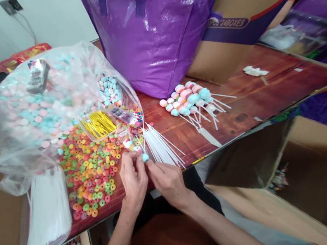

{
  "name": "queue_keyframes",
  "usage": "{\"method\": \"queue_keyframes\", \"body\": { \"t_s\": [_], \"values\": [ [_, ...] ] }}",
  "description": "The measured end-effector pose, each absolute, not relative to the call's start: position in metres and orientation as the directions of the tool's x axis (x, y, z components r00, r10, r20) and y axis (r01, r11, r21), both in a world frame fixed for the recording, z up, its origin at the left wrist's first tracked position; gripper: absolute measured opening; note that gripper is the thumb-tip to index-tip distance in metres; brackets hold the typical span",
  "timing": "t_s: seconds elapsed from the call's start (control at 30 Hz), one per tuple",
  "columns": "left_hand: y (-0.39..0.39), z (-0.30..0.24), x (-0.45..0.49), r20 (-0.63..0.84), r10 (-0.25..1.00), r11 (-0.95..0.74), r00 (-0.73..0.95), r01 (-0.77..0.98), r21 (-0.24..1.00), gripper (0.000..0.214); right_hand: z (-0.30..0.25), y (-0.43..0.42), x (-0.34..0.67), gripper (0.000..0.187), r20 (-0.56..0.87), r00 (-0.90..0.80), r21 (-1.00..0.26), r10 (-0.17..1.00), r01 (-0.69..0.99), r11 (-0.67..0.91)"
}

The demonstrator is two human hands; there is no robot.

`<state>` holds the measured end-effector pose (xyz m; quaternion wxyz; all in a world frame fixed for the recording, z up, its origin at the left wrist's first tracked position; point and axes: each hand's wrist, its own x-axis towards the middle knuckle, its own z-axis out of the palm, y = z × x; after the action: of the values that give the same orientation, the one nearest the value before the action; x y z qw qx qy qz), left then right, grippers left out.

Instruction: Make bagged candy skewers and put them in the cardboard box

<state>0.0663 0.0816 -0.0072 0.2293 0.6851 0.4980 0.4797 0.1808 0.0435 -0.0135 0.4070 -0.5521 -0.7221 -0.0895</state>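
Both my hands meet at the table's front edge, fingers pinched. Between the fingertips is a small blue marshmallow (145,157), with thin white sticks rising just behind it. My left hand (133,178) is closed at a marshmallow skewer in a clear wrapper (130,144), which extends away from me. My right hand (169,181) is closed against the blue marshmallow from the right; its fingertips partly hide what they grip. Beside it lies a fan of white sticks (159,146). Left of my hands, colourful ring candies (92,168) spread over the table.
A clear bag of pastel marshmallows (24,116) and a tub of gold twist ties (99,124) stand left. Finished marshmallow skewers (187,99) lie right, before a purple bag (149,37). A tray of white sticks (45,213) sits front left. Open cardboard box (326,179) below right.
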Motion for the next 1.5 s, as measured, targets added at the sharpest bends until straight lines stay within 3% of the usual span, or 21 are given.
{"method": "queue_keyframes", "body": {
  "t_s": [0.1, 0.2, 0.3, 0.4, 0.53, 0.63, 0.8, 0.9, 1.0, 1.1, 1.3, 1.4, 1.5],
  "values": [
    [0.079, -0.010, 0.067, 0.405, 0.910, -0.400, 0.086, 0.440, 0.804, 0.006, -0.012, 0.043, 0.184, 0.022, 0.659, -0.040, -0.373, 0.751, 0.850, 0.373],
    [0.076, -0.010, 0.068, 0.391, 0.914, -0.402, 0.108, 0.367, 0.839, 0.005, -0.012, 0.041, 0.185, 0.020, 0.618, 0.065, -0.555, 0.784, 0.742, 0.376],
    [0.075, -0.006, 0.070, 0.290, 0.957, -0.288, 0.005, 0.118, 0.950, 0.005, -0.011, 0.039, 0.185, 0.018, 0.560, 0.184, -0.720, 0.808, 0.590, 0.365],
    [0.082, 0.002, 0.073, 0.082, 0.987, -0.106, -0.137, -0.179, 0.978, 0.017, -0.008, 0.037, 0.185, 0.020, 0.518, 0.224, -0.791, 0.825, 0.493, 0.362],
    [0.100, 0.013, 0.075, -0.200, 0.977, 0.207, 0.070, -0.533, 0.821, 0.033, -0.007, 0.036, 0.186, 0.018, 0.423, 0.207, -0.869, 0.882, 0.369, 0.330],
    [0.109, 0.018, 0.076, -0.230, 0.955, 0.297, 0.189, -0.653, 0.697, 0.031, -0.010, 0.036, 0.186, 0.017, 0.337, 0.181, -0.907, 0.924, 0.325, 0.267],
    [0.111, 0.019, 0.085, -0.231, 0.966, 0.237, 0.117, -0.760, 0.605, 0.020, -0.011, 0.032, 0.180, 0.017, 0.175, 0.179, -0.960, 0.968, 0.249, 0.128],
    [0.111, 0.020, 0.089, -0.241, 0.965, 0.226, 0.101, -0.786, 0.575, 0.021, -0.008, 0.031, 0.175, 0.021, -0.031, 0.189, -0.998, 0.981, -0.061, -0.020],
    [0.112, 0.020, 0.090, -0.247, 0.963, 0.237, 0.111, -0.788, 0.568, 0.026, -0.005, 0.033, 0.172, 0.025, -0.242, 0.087, -0.850, 0.966, -0.500, -0.167],
    [0.110, 0.019, 0.091, -0.240, 0.964, 0.237, 0.113, -0.778, 0.583, 0.026, -0.001, 0.037, 0.171, 0.026, -0.325, -0.048, -0.640, 0.945, -0.724, -0.257],
    [0.104, 0.013, 0.091, -0.166, 0.983, 0.179, 0.079, -0.618, 0.765, 0.029, 0.007, 0.044, 0.166, 0.029, -0.349, -0.093, -0.537, 0.932, -0.796, -0.281],
    [0.103, 0.011, 0.089, -0.139, 0.983, 0.182, 0.118, -0.597, 0.781, 0.027, 0.007, 0.046, 0.162, 0.029, -0.335, -0.031, -0.594, 0.942, -0.769, -0.237],
    [0.102, 0.010, 0.087, -0.138, 0.981, 0.191, 0.134, -0.596, 0.780, 0.023, 0.003, 0.047, 0.158, 0.030, -0.275, 0.080, -0.737, 0.958, -0.657, -0.157]
  ]
}}
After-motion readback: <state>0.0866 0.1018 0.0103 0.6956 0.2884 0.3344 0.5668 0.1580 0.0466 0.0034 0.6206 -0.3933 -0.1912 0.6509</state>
